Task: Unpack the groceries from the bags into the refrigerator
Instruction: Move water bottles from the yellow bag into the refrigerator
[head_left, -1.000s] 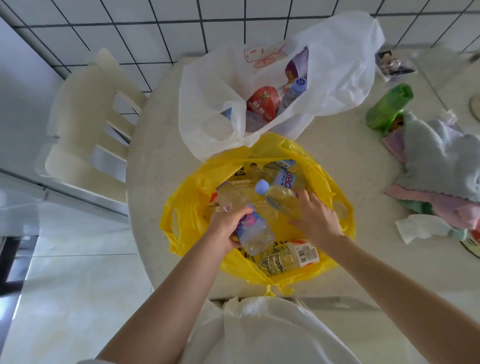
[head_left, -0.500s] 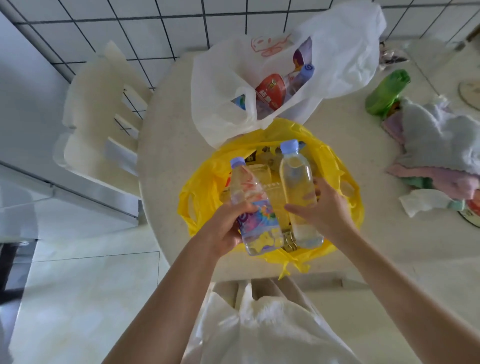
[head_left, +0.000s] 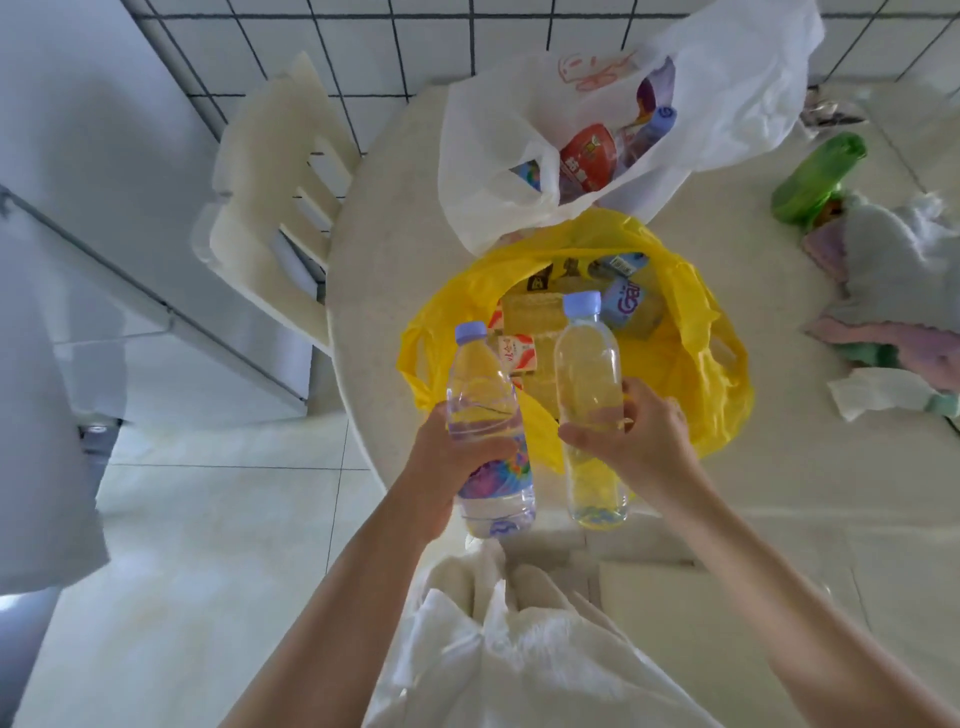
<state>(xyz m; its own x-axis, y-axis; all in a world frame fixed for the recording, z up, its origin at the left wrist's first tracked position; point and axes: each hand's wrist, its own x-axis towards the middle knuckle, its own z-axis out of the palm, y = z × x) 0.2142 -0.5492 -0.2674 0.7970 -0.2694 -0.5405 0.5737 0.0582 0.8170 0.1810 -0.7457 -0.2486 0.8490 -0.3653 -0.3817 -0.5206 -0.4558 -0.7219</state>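
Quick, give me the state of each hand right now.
Left hand: closed, holding the labelled water bottle.
Right hand: closed, holding the plain water bottle.

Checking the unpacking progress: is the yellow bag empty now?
No, the yellow bag on the table still holds cartons and a bottle.

Left hand (head_left: 457, 457) grips labelled water bottle (head_left: 491, 431); right hand (head_left: 639, 441) grips clear water bottle (head_left: 589, 395). Both bottles upright, above near edge of yellow bag (head_left: 696, 332). White bag (head_left: 519, 135) behind it on round table (head_left: 379, 270). 2 bags open, packages inside.
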